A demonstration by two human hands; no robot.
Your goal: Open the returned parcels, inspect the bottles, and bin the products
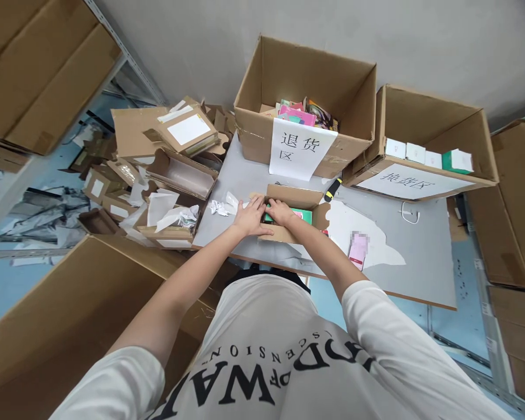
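A small open cardboard box (293,193) sits near the front edge of the grey table, its flaps raised. My left hand (250,218) is closed around the box's left end, thumb stretched along the near wall. Inside lies a green box (306,216), partly covered by my right hand (280,212). The right fingers are curled at its left end, fingertips partly hidden. Crumpled white paper (225,205) rests left of my left hand. To the right are a pink-screened phone (359,249) and a yellow-and-black cutter (333,190).
Two large cartons stand behind: one (254,137) with colourful packs, another (437,157) with several white boxes. Opened cardboard boxes (179,169) are heaped at the left. A big open carton (91,291) is at lower left. Torn white paper (339,224) covers part of the table (429,251).
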